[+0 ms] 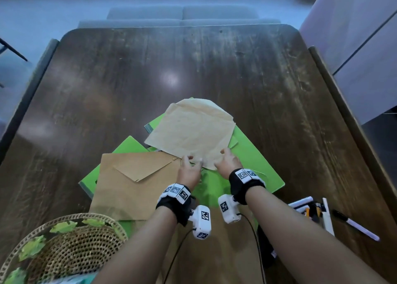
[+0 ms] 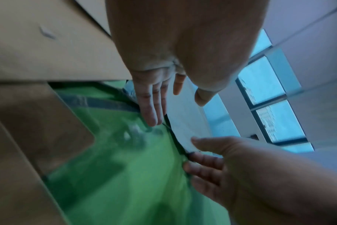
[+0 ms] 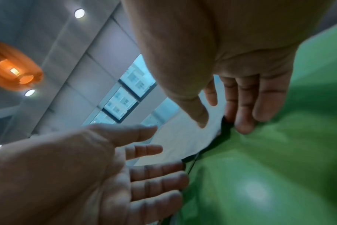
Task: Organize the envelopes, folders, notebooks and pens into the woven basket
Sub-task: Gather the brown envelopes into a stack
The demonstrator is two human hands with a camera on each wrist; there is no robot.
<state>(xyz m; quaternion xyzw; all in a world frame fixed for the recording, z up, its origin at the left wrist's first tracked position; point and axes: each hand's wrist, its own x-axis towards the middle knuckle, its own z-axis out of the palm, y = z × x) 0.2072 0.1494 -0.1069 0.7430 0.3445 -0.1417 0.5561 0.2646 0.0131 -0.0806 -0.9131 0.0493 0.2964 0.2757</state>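
Dark, worn wood of the desk [image 1: 214, 58] spreads out beyond both hands, which meet at the near edge of a pale envelope [image 1: 191, 131]. The left hand [image 1: 189, 172] has its fingers reaching under that edge with the thumb above; the right hand [image 1: 228, 162] does the same just beside it. Both look to be pinching the paper lightly, though the wrist views are blurred and the fingers there seem fairly straight, so the firmness of the hold is hard to judge.

The pale envelope lies on top of green folders [image 1: 257, 165] that fan out beneath and to the right of the hands. Just left of the left hand lies a darker brown envelope [image 1: 133, 189], flap side up, also over the green sheets. Nearer the person and well left of the hands sits the woven basket [image 1: 71, 247]. Right of the right forearm lie pens [image 1: 354, 225] beside a small white holder [image 1: 311, 210].

Thin and creased, the pale envelope should be very light and floppy; held at one edge it will likely sag, so a two-handed hold at the near corners suits it. The folders beneath look smooth and may slide.
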